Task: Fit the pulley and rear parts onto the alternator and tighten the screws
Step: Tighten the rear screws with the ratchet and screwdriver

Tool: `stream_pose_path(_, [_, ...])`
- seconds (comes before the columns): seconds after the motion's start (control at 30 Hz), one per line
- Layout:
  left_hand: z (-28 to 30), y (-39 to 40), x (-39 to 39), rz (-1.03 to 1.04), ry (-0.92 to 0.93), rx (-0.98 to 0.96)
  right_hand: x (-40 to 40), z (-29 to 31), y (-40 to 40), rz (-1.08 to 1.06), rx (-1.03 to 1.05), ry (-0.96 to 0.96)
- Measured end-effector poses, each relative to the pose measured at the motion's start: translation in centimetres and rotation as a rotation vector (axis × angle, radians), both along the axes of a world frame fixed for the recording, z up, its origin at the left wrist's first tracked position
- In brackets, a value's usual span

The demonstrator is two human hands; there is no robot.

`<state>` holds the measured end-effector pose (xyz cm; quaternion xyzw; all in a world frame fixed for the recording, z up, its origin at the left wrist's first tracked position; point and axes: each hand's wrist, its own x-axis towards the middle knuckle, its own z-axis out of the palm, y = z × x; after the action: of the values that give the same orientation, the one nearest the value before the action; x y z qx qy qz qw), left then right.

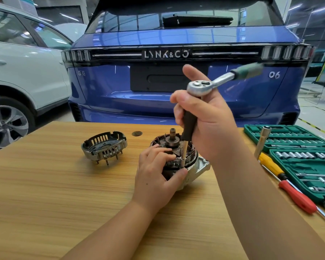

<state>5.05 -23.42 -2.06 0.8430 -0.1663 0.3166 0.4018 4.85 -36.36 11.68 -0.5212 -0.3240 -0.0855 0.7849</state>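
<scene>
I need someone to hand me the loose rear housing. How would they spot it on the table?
On the wooden table, look left of the alternator the hands are working on. The rear housing sits alone there: a round slotted metal shell with pins sticking down.

Car workshop — parked cars [176,81], socket set [296,147]

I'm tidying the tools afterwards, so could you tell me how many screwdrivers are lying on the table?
2, both at the table's right edge beside the green socket case: a yellow-handled screwdriver and a red-handled screwdriver nearer the camera.
</scene>
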Motion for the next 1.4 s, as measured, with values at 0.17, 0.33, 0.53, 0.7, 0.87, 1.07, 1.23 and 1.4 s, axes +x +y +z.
stream_pose_path(0.17, [-0.2,0.0,0.0,-0.022,-0.003,-0.046,0.0,-0.6,1.3,-0.092,-0.040,-0.223])
stream_pose_path(0.33, [-0.1,0.1,0.2,-0.042,-0.062,-0.029,0.3,-0.5,0.2,0.223,-0.005,-0.133])
stream_pose_path(0.53, [-0.4,0.1,0.3,-0.015,0.021,-0.027,-0.5,-0.1,0.6,-0.053,-0.001,-0.036])
stream_pose_path(0.7, [0.0,0.0,-0.1,-0.002,0.000,0.016,-0.2,0.2,0.3,-0.210,0.046,0.103])
stream_pose_path(0.87, [-0.1,0.0,0.0,0.003,-0.012,0.020,-0.3,-0.3,1.0,-0.088,-0.029,-0.157])
stream_pose_path(1.07, [-0.3,0.0,0.2,-0.041,-0.080,-0.023,0.2,-0.8,0.7,0.061,0.034,-0.144])
stream_pose_path(1.23, [-0.2,0.0,0.3,-0.036,-0.069,-0.023,0.4,-0.5,-0.3,0.277,0.038,-0.079])
stream_pose_path(1.4, [-0.3,-0.1,0.0,-0.002,-0.019,0.009,-0.4,-0.3,1.0,-0.206,0.010,-0.004])
